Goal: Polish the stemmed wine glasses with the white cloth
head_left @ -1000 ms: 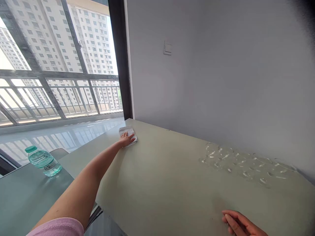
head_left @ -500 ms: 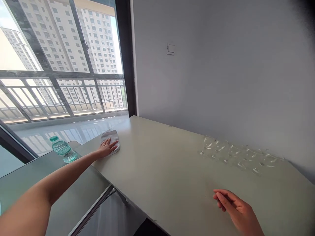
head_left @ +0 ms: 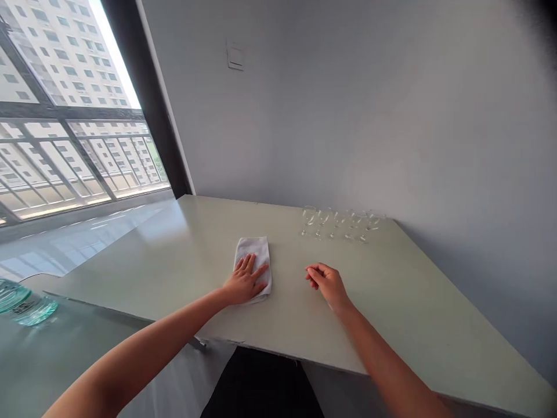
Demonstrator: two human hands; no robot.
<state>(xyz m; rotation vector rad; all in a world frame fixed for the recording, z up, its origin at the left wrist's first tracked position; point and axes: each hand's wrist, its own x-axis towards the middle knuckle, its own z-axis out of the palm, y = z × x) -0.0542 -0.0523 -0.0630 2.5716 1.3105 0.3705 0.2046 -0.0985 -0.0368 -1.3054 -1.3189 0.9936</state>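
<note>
From my remote view, the left hand (head_left: 243, 284) presses a folded white cloth (head_left: 256, 249) flat on the pale tabletop (head_left: 174, 261), near the middle of the frame. Its fingers are spread wide, palm down, holding the cloth by pressure rather than pinching it. If that pressure comes mainly through the fingers, I judge the cloth could bunch or slip out from under the palm.

The right hand (head_left: 328, 285), just right of centre, is loosely curled with thumb and fingertips together. I see nothing in it; whether it touches the surface I can't tell.

What worries me most is the row of clear stemmed glasses (head_left: 337, 220), right of centre near the wall (head_left: 391, 145). They're faint against the pale background, so a wide sweep or careless knuckle could catch a foot and knock one into its neighbours. At the left edge, a partly cropped bottle (head_left: 32, 305) sits on the lower table (head_left: 87, 337); a swinging left elbow might tip it.
</note>
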